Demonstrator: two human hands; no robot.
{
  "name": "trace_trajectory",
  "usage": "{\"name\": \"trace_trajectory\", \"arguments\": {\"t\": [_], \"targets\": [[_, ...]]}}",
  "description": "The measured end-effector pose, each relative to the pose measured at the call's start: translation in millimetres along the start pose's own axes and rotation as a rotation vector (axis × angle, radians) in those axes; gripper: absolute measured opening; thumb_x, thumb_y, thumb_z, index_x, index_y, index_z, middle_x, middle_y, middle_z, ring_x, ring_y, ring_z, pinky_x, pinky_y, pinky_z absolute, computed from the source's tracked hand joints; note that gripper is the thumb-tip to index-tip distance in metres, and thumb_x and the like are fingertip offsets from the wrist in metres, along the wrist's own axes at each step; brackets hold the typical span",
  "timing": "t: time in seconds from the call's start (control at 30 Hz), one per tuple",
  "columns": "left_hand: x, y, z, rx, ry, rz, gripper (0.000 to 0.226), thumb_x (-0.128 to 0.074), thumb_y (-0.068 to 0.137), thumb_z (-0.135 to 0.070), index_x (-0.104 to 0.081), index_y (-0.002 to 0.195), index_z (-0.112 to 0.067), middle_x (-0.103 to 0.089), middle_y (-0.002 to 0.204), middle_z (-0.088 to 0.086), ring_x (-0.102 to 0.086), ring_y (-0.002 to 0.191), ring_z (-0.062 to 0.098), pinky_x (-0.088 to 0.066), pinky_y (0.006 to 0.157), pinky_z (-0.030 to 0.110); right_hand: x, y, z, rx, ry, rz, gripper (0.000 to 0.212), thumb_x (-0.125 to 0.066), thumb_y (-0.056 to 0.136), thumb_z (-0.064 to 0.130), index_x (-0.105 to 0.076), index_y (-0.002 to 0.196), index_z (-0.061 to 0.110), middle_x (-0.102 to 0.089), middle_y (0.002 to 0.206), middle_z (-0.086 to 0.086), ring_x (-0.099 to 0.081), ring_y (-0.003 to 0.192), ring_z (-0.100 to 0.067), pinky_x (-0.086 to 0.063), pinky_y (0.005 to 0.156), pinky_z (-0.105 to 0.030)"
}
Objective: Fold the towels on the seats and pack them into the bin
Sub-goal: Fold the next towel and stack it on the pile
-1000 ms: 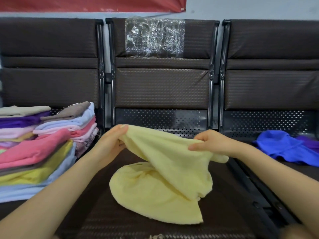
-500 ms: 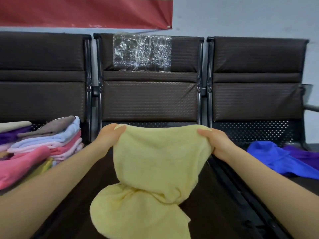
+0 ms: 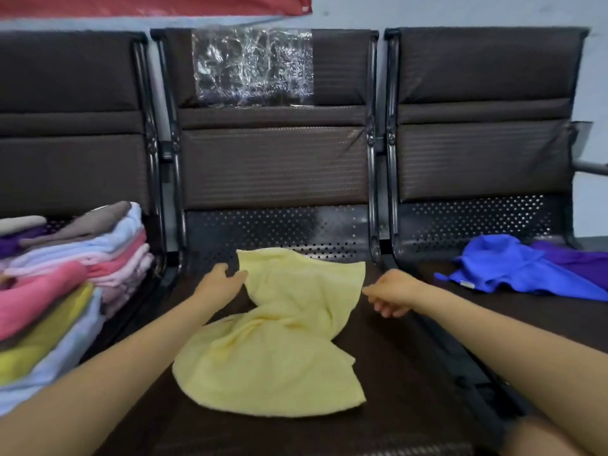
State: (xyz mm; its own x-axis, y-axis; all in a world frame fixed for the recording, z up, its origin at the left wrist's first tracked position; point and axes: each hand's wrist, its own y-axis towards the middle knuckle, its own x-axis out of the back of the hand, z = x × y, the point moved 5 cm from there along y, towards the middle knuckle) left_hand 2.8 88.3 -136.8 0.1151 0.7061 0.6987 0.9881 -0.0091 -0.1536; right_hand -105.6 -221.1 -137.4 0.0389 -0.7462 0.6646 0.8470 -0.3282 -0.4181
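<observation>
A pale yellow towel (image 3: 279, 337) lies twisted in the middle on the centre seat (image 3: 411, 373), its far half spread toward the backrest and its near half bunched toward me. My left hand (image 3: 220, 281) sits at the towel's far left corner, fingers loosely curled and touching the edge. My right hand (image 3: 391, 291) hovers just off the far right corner, fingers loosely curled and holding nothing. No bin is in view.
Stacks of folded towels (image 3: 75, 268) in pink, light blue, yellow, purple and brown fill the left seat. A crumpled blue towel (image 3: 513, 271) and a purple one (image 3: 579, 261) lie on the right seat. Crinkled plastic film (image 3: 251, 64) covers the centre backrest.
The yellow towel, held up by both far corners before, now lies on the seat. My right hand has let go of its corner; my left hand has loosened at the other corner.
</observation>
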Motion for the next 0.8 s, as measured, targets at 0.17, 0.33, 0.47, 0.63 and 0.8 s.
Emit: {"name": "trace_trajectory", "arguments": {"t": [0.17,0.33,0.47,0.63,0.8], "targets": [[-11,-64,34,0.098,0.101,0.285,0.079,-0.057,0.082,-0.064,-0.044,0.141,-0.012,-0.049,0.142,0.006,-0.051,0.123,0.024,-0.043,0.101,0.034,-42,-33,10,-0.023,0.052,0.19,0.043,-0.057,0.091,0.05,-0.061,0.098,0.007,-0.062,0.082,-0.003,-0.056,0.059,-0.011,-0.04,0.045,-0.018],[-17,-96,30,0.274,-0.262,0.469,0.075,-0.082,0.05,-0.048,-0.066,0.115,-0.014,-0.07,0.108,0.006,-0.066,0.1,0.023,-0.053,0.092,0.039,-85,-34,24,-0.048,0.264,0.141,0.022,-0.07,0.087,0.025,-0.054,0.083,0.01,-0.05,0.067,-0.003,-0.043,0.051,-0.011,-0.033,0.043,-0.021],[-4,-108,35,0.332,-0.731,0.432,0.03,-0.073,0.082,-0.027,-0.069,0.105,-0.008,-0.075,0.091,0.011,-0.069,0.088,0.026,-0.054,0.078,0.038,-88,-37,41,-0.057,0.606,0.14,0.008,-0.058,0.09,0.008,-0.054,0.083,0.009,-0.049,0.076,-0.008,-0.047,0.063,-0.018,-0.041,0.062,-0.026],[52,-93,67,0.203,-0.638,-0.105,0.025,-0.06,0.093,-0.016,-0.064,0.113,-0.001,-0.064,0.105,0.01,-0.055,0.092,0.02,-0.043,0.081,0.029,-46,-40,48,0.016,1.073,0.032,0.021,-0.05,0.095,0.0,-0.055,0.115,-0.002,-0.062,0.1,-0.017,-0.061,0.084,-0.03,-0.05,0.063,-0.039],[62,-87,96,0.13,-0.225,-0.26,0.016,-0.063,0.088,-0.024,-0.06,0.1,-0.013,-0.062,0.11,0.011,-0.057,0.097,0.025,-0.047,0.084,0.036,-19,-36,33,0.019,1.08,-0.105,0.032,-0.056,0.094,0.004,-0.053,0.126,-0.002,-0.063,0.107,-0.019,-0.061,0.089,-0.027,-0.051,0.066,-0.036]]}}
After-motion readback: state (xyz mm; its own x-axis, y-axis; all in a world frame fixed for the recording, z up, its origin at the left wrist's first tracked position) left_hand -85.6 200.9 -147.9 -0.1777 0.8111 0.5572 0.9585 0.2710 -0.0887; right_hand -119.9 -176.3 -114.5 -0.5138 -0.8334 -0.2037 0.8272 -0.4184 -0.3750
